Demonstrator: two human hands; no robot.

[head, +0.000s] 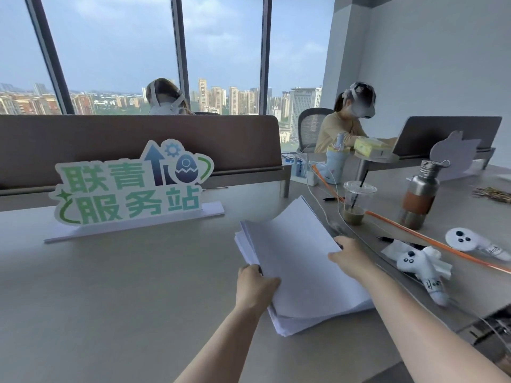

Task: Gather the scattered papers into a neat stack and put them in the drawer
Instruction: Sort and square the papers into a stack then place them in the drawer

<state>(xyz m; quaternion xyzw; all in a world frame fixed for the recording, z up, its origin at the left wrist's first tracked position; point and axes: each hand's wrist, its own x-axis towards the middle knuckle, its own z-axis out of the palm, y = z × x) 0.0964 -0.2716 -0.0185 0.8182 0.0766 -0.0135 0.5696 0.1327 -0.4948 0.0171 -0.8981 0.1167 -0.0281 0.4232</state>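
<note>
The papers are in one pile on the surface, both hands' fingers curl on its sides, and the drawer step is left.

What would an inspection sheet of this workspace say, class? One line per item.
Surface: grey desk, papers lying on it.
Job's things: paper stack gathered, far end lifted and curling; drawer not seen.
Clutter: standing sign, iced drink cup, steel bottle, white controllers.
Hands: left hand grips the stack's left edge; right hand holds its right edge.
Cables: orange cable and thin white cable beside the stack.
Surroundings: windows, two seated people wearing headsets.
</note>
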